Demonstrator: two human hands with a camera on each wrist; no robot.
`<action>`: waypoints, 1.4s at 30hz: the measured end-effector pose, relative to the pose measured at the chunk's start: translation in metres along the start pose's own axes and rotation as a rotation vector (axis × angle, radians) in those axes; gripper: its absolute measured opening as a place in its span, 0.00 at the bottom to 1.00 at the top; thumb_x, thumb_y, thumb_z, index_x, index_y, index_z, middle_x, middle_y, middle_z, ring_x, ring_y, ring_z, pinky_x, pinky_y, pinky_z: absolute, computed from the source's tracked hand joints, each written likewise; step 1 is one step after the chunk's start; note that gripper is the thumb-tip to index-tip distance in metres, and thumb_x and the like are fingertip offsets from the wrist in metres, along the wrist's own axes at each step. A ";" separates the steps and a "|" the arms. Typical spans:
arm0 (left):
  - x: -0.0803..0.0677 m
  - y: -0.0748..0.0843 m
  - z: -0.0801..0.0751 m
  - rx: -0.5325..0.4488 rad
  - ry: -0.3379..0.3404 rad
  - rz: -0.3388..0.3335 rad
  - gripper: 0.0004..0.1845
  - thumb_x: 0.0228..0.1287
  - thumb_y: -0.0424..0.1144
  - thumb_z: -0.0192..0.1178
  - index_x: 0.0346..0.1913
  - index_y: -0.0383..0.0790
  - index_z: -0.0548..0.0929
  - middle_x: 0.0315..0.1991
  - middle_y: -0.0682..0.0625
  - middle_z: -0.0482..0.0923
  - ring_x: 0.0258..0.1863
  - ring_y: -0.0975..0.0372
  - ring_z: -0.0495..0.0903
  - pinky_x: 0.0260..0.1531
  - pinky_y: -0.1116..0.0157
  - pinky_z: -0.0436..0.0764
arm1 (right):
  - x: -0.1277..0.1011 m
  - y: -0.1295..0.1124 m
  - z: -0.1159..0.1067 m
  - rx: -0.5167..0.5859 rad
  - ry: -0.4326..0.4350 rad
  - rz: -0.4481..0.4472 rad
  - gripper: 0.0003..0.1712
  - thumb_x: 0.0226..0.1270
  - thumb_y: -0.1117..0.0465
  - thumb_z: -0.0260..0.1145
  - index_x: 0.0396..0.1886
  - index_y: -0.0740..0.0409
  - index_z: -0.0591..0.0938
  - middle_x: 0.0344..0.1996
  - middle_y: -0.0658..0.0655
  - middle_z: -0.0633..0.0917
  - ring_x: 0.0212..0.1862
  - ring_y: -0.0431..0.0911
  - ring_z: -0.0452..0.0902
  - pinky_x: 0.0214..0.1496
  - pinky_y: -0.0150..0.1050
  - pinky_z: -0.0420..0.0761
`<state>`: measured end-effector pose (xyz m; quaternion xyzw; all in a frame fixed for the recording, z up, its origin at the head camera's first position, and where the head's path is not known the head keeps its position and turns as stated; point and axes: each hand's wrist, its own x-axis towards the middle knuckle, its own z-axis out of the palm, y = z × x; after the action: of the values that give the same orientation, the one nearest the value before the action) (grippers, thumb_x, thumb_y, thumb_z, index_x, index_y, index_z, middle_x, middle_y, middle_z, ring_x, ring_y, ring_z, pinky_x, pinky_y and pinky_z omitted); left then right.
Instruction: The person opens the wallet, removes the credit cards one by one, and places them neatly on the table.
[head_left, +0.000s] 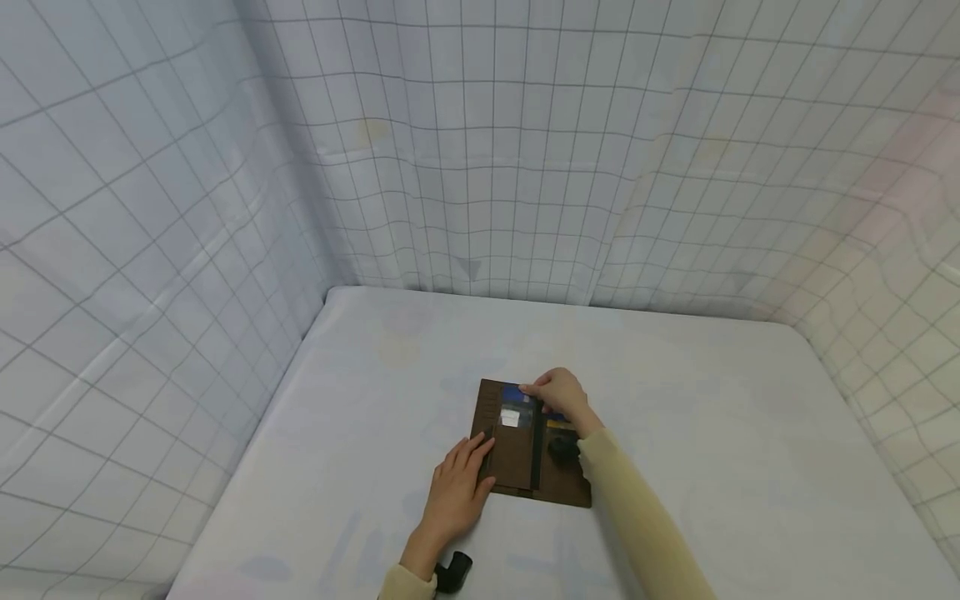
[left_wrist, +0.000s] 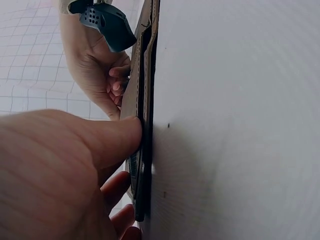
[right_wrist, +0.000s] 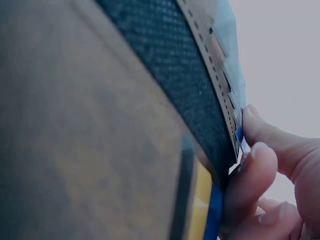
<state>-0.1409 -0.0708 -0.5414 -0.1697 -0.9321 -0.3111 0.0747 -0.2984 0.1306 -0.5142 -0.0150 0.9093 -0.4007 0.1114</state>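
Note:
A brown wallet (head_left: 514, 457) lies spread open on the white table, with a dark band down its middle. My right hand (head_left: 561, 392) is at the top of its left panel, thumb and forefinger pinching the edge of a blue card (head_left: 513, 393). In the right wrist view, those fingertips (right_wrist: 250, 112) meet at a thin blue edge. Below sits a white card (head_left: 510, 418) in a clear pocket. My left hand (head_left: 456, 492) rests on the wallet's left side, fingers stretched over it, thumb against the lower edge (left_wrist: 134, 131).
A yellow and blue item (head_left: 558, 423) shows in the right panel. Black wrist cameras (head_left: 454, 573) sit at both wrists; the right one (head_left: 562, 448) overlaps the wallet. Gridded white curtains (head_left: 480, 167) hang behind and beside the table (head_left: 697, 400).

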 end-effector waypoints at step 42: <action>-0.002 0.002 0.004 -0.001 0.009 -0.004 0.27 0.66 0.37 0.58 0.67 0.37 0.67 0.67 0.41 0.61 0.66 0.44 0.57 0.54 0.41 0.63 | 0.006 0.007 -0.005 0.153 0.115 0.025 0.20 0.56 0.50 0.72 0.37 0.63 0.81 0.25 0.54 0.83 0.23 0.45 0.79 0.25 0.38 0.77</action>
<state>-0.1385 -0.0680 -0.5440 -0.1666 -0.9320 -0.3123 0.0782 -0.3047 0.1383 -0.5176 0.0277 0.8809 -0.4680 0.0649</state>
